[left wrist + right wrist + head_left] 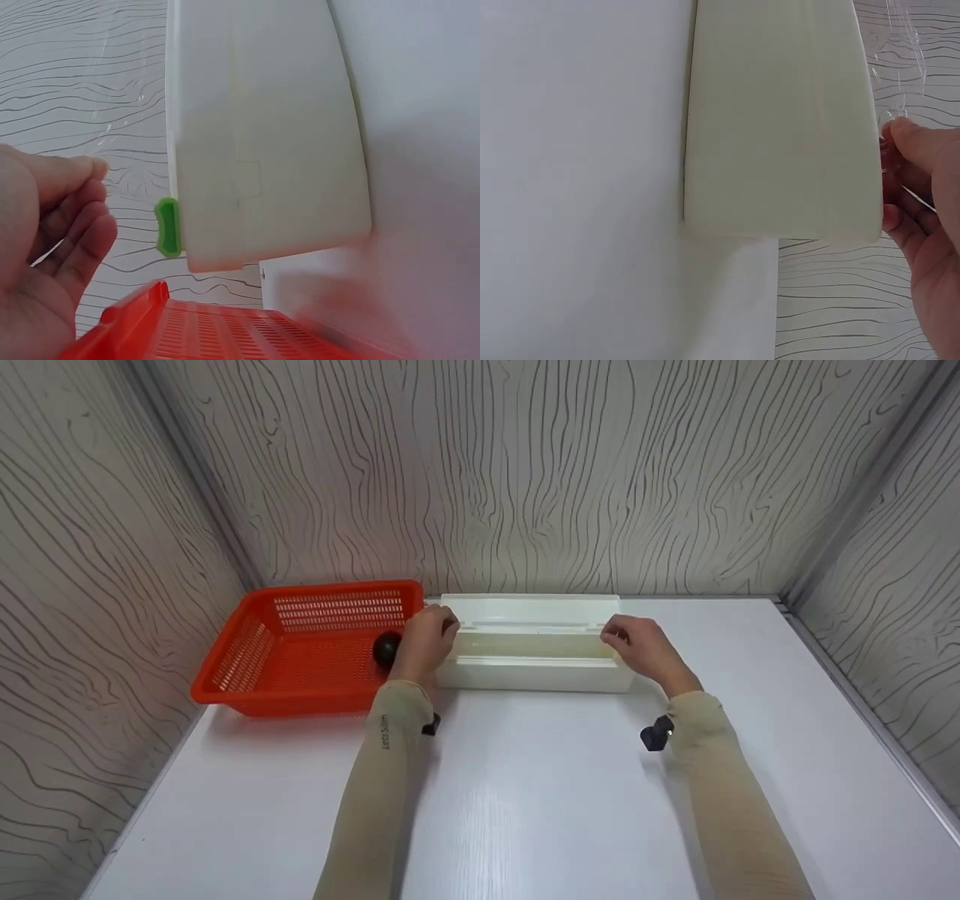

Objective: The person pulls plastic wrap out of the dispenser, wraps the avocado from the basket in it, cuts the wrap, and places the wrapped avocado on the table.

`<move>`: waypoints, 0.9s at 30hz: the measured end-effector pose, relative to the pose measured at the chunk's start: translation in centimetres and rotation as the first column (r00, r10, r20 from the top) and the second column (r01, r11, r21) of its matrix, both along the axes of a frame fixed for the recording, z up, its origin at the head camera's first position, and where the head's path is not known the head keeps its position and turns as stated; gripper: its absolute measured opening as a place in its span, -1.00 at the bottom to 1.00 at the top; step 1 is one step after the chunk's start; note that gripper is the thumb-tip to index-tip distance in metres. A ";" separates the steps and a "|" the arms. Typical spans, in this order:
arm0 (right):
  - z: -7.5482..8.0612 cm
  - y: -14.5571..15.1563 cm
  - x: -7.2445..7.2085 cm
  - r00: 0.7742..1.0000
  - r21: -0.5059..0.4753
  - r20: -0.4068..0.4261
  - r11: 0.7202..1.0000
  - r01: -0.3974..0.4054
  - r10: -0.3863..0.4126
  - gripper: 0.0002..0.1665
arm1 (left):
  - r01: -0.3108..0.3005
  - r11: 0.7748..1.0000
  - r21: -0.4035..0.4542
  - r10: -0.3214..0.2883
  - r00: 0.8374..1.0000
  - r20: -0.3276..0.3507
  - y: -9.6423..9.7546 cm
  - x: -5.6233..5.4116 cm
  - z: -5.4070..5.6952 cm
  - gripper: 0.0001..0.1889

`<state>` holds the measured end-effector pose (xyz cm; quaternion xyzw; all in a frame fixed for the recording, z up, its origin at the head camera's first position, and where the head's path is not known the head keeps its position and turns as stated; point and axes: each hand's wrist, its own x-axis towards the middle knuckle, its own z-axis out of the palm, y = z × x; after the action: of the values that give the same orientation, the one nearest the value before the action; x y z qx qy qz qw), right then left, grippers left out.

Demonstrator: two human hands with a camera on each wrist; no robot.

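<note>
Clear film point(911, 56) is being pinched along the white box point(534, 675): by the left hand point(427, 641) at the box's left end, by the right hand point(643, 646) at its right. Likely light, floppy and clingy, the film is being held best by its corners.

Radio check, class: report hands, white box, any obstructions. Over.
Left hand, right hand: both pinching clear film. White box: open, a hand at each end. Red basket: beside left hand, may crowd it.

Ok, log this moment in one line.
left hand: pinches clear film | right hand: pinches clear film | white box: lid open | red basket: dark ball inside
</note>
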<state>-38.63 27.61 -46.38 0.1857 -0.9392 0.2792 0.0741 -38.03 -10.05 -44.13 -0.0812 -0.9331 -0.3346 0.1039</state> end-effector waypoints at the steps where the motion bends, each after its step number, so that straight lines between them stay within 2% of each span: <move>1: 0.0 0.0 0.0 1.000 -0.007 0.000 1.000 0.004 -0.004 -0.83 | 0.001 1.000 -0.001 -0.001 1.000 -0.006 0.1 0.0 0.0 -0.87; 5: 0.0 -0.2 0.0 1.000 -0.043 -0.004 0.999 0.027 -0.027 -0.84 | 0.002 1.000 0.004 -0.002 0.999 -0.051 0.2 -0.2 0.1 -0.88; 9: 0.3 -0.4 0.0 0.998 -0.080 -0.036 0.995 0.052 -0.055 -0.85 | -0.009 0.999 0.051 0.013 0.997 -0.081 0.4 -0.3 0.4 -0.88; 19: 1.1 -0.8 0.2 0.968 -0.130 -0.231 0.989 0.066 -0.095 -0.87 | 0.000 0.987 0.158 0.021 0.992 -0.126 0.3 0.3 1.0 -0.87; 25: 1.4 -0.6 0.3 0.961 -0.125 -0.256 0.990 0.069 -0.100 -0.88 | 0.010 0.980 0.196 0.015 0.992 -0.126 0.1 0.6 1.1 -0.91; 27: 1.5 -0.5 0.4 0.960 -0.118 -0.261 0.991 0.069 -0.098 -0.87 | 0.010 0.983 0.184 0.015 0.991 -0.136 0.1 0.6 1.1 -0.92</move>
<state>-38.19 27.08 -44.90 0.1776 -0.9112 0.2985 0.2213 -37.41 -9.99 -42.99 -0.0929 -0.8889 -0.4132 0.1750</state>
